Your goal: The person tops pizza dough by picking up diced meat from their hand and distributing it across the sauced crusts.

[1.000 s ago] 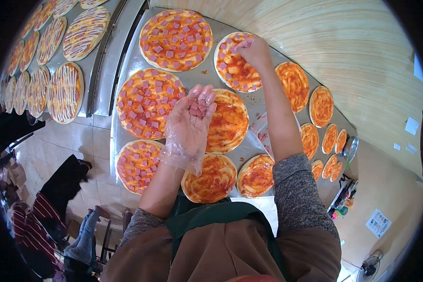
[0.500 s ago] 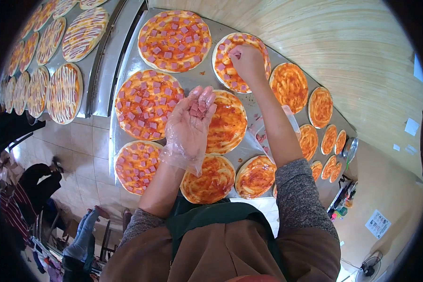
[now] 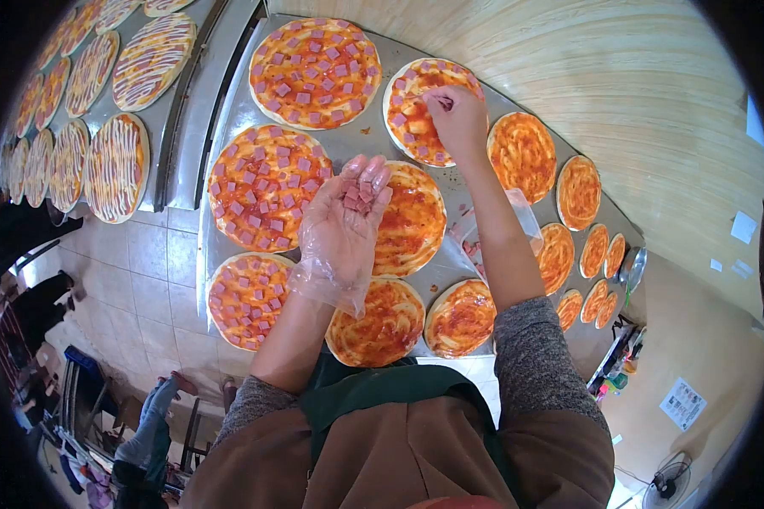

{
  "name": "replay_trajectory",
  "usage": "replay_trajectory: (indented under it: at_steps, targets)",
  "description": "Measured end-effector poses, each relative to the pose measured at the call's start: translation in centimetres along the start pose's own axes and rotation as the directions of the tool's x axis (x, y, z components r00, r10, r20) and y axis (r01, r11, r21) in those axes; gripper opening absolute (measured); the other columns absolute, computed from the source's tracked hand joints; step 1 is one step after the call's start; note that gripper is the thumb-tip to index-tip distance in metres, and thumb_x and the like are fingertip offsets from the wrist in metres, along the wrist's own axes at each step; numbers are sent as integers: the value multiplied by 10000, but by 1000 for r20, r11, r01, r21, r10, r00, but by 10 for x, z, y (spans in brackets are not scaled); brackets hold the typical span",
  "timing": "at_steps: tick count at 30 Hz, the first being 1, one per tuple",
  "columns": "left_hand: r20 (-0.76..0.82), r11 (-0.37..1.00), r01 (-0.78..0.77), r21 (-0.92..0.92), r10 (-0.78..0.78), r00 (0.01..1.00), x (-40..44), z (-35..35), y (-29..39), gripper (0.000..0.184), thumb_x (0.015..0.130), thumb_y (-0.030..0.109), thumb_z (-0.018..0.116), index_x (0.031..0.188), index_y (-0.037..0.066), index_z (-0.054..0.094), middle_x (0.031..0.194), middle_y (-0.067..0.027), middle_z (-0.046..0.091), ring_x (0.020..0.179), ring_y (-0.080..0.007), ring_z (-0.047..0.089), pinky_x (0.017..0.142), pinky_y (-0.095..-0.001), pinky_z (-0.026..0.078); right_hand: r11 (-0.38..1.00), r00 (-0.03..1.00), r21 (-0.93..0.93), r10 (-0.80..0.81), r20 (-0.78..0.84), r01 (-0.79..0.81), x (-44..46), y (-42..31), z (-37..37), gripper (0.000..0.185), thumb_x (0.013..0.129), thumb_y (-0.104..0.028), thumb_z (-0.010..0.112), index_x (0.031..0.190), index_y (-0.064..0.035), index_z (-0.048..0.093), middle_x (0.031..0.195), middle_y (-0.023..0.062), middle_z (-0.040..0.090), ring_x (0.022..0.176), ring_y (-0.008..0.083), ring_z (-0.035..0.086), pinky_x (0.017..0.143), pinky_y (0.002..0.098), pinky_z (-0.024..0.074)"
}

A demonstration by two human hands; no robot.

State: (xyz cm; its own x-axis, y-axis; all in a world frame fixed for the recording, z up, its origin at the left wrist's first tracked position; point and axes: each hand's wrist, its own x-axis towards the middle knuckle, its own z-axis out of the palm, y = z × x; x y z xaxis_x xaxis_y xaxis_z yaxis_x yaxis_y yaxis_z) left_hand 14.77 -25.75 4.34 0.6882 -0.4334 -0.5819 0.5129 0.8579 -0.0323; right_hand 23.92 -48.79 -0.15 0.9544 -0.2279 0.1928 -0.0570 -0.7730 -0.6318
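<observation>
My left hand [image 3: 341, 222], in a clear plastic glove, is palm up with its fingers cupped around a small pile of pink meat cubes [image 3: 359, 197]. It is between a pizza covered with meat cubes [image 3: 259, 199] and a sauced pizza [image 3: 412, 222]. Over the upper middle pizza [image 3: 416, 136], my right hand [image 3: 458, 117] has its fingertips pinched on dark pink meat pieces. That pizza has a few cubes, mostly along its left side. A clear plastic bag [image 3: 518, 219] with more meat pieces lies partly under my right forearm.
Several sauced pizzas [image 3: 522, 157] line the right side of the metal table [image 3: 348, 142]. At the left, another metal table [image 3: 171, 161] bears pizzas with white stripes [image 3: 117, 168]. A wall [image 3: 637, 93] runs behind. People's legs [image 3: 150, 420] show at the lower left.
My right hand has shifted slightly right and down over the upper middle pizza. My left hand has hardly moved. At the lower left, a person in striped clothing has moved further left.
</observation>
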Motion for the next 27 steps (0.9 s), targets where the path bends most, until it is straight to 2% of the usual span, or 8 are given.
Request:
replay_trajectory:
  at_steps: [3, 6, 9, 12, 18, 21, 27]
  targets:
    - [-12, 1000, -4, 12, 4, 1000, -1, -1, 2, 329, 1025, 224, 472, 1266, 13, 548, 1300, -147, 601, 1237, -253, 573, 1088, -390, 436, 999, 998, 4, 38, -41, -38, 3, 3, -5, 107, 832, -113, 720, 871, -13, 717, 833, 141, 678, 749, 280, 666, 697, 366, 529]
    - [-22, 1000, 0, 23, 1, 1000, 0, -6, 3, 336, 1018, 227, 482, 1267, 13, 556, 1322, -150, 593, 1266, -255, 552, 1110, -397, 415, 995, 996, -82, -67, -65, 62, 0, 3, -3, 76, 835, -89, 699, 842, -13, 699, 836, 137, 669, 764, 289, 660, 680, 375, 529]
    - [-22, 1000, -2, 30, 3, 1000, 0, -8, 4, 346, 1016, 232, 480, 1273, 13, 556, 1339, -151, 587, 1283, -256, 541, 1122, -401, 405, 980, 990, -165, -97, 100, 113, -8, 4, 2, 68, 841, -86, 680, 833, -19, 677, 848, 135, 664, 780, 304, 654, 692, 397, 532]
    - [-18, 1000, 3, 22, -2, 1000, -3, -7, 5, 311, 1013, 214, 503, 1249, 19, 562, 1296, -138, 609, 1239, -242, 571, 1096, -387, 426, 966, 983, -196, -153, 97, 170, -13, 3, 5, 113, 842, -67, 698, 941, -12, 697, 836, 133, 663, 748, 279, 658, 703, 366, 530]
    - [-22, 1000, -2, 12, 2, 1000, -8, -5, 7, 298, 1015, 203, 507, 1241, 17, 563, 1264, -131, 622, 1204, -236, 593, 1083, -377, 437, 976, 984, -158, -135, 121, 153, -5, 8, 10, 110, 886, -51, 631, 968, -16, 695, 894, 162, 672, 826, 349, 658, 764, 409, 532]
    - [-28, 1000, -1, 7, 1, 1000, -9, -7, 8, 300, 1017, 202, 503, 1241, 12, 562, 1257, -132, 623, 1196, -236, 596, 1082, -375, 437, 964, 976, -206, -132, 171, 166, -1, 5, 8, 109, 890, -72, 591, 886, -11, 680, 972, 175, 666, 913, 350, 653, 797, 444, 526]
    - [-30, 1000, -7, 11, 7, 1000, -13, -5, 10, 299, 1020, 203, 498, 1235, 6, 566, 1251, -135, 625, 1197, -236, 595, 1085, -373, 434, 952, 906, -284, 18, 422, 113, 13, 7, -1, 195, 889, -45, 576, 1004, -36, 734, 1049, 186, 659, 990, 362, 639, 856, 444, 515]
